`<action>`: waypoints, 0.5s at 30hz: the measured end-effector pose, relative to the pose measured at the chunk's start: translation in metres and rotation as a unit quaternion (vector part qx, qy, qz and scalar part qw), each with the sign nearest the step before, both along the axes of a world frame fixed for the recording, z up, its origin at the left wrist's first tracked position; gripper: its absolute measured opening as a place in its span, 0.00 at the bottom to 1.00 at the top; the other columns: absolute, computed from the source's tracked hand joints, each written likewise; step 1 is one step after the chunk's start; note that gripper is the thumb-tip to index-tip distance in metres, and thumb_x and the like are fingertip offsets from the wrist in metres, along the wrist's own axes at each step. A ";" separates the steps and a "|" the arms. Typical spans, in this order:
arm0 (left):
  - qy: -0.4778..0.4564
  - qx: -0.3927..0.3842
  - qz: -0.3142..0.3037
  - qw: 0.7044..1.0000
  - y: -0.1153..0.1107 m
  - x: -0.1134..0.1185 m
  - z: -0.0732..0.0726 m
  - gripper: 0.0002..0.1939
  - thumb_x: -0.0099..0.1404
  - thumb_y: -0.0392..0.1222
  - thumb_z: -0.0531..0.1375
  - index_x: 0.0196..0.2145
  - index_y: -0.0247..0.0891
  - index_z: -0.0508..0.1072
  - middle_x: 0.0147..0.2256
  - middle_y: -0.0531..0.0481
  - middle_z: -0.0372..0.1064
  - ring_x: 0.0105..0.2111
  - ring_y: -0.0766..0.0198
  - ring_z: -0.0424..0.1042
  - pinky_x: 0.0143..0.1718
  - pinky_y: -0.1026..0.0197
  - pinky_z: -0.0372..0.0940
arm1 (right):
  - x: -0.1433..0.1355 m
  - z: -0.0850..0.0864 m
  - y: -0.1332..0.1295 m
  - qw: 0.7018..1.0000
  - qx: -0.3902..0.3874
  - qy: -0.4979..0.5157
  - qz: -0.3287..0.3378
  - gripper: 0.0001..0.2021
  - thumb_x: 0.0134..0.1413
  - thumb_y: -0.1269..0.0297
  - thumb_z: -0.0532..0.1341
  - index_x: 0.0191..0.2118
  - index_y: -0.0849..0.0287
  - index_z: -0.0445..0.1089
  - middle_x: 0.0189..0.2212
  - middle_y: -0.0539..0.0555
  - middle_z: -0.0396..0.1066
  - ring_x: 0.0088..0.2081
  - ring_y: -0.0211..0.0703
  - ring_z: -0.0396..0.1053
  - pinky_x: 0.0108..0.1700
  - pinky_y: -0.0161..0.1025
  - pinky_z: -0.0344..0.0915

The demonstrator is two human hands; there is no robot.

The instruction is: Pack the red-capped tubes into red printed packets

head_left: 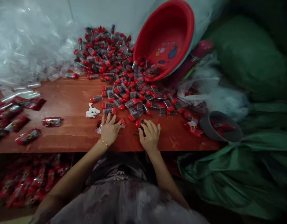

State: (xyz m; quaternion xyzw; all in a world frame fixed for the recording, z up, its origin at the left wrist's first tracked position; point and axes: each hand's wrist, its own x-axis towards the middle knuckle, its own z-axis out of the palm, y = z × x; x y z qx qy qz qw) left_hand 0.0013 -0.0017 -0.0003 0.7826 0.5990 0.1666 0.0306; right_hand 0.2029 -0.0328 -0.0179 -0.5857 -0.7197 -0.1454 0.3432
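My left hand [110,132], with a gold bracelet at its wrist, lies palm down with fingers spread over a flat red printed wrapper [98,126]. Parts of the wrapper show on both sides of the fingers. My right hand [150,133] curls its thumb and fingers around a small red-capped clear bottle [138,123] with dark contents, low over the table. Some of that bottle is hidden by the fingers. A thin dark ring-like piece [135,133] lies just left of the right thumb. Beyond both hands spreads a heap of similar red-capped bottles [134,96].
A red basin [155,34] leans tipped at the back, bottles at its lip. Small white pieces [92,111] lie left of the heap. Filled red packets [52,122] are at left, clear plastic bags [29,40] behind. A grey bucket [207,127] stands right, beside green cloth [227,174].
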 end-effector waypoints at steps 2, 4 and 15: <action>-0.021 -0.003 0.010 1.000 -0.002 0.001 0.001 0.16 0.65 0.49 0.53 0.45 0.46 0.77 0.56 0.42 0.64 0.61 0.42 0.55 0.60 0.36 0.46 | -0.008 0.005 -0.002 0.999 -0.014 0.039 0.031 0.10 0.59 0.64 0.56 0.42 0.58 0.72 0.43 0.57 0.75 0.47 0.47 0.68 0.56 0.49 0.56; -0.043 0.002 0.019 0.999 -0.006 0.003 0.003 0.16 0.65 0.48 0.53 0.46 0.47 0.76 0.57 0.42 0.63 0.61 0.43 0.54 0.60 0.36 0.46 | -0.022 0.012 -0.003 0.992 -0.052 0.100 0.059 0.13 0.59 0.61 0.56 0.45 0.59 0.71 0.41 0.59 0.75 0.44 0.46 0.70 0.49 0.43 0.62; -0.172 -0.006 0.028 0.985 -0.009 -0.003 0.007 0.27 0.63 0.44 0.55 0.59 0.37 0.62 0.57 0.37 0.63 0.61 0.44 0.55 0.60 0.35 0.42 | -0.060 0.019 0.032 0.898 -0.279 0.315 0.132 0.17 0.58 0.55 0.53 0.22 0.57 0.66 0.20 0.49 0.69 0.23 0.36 0.65 0.29 0.32 0.59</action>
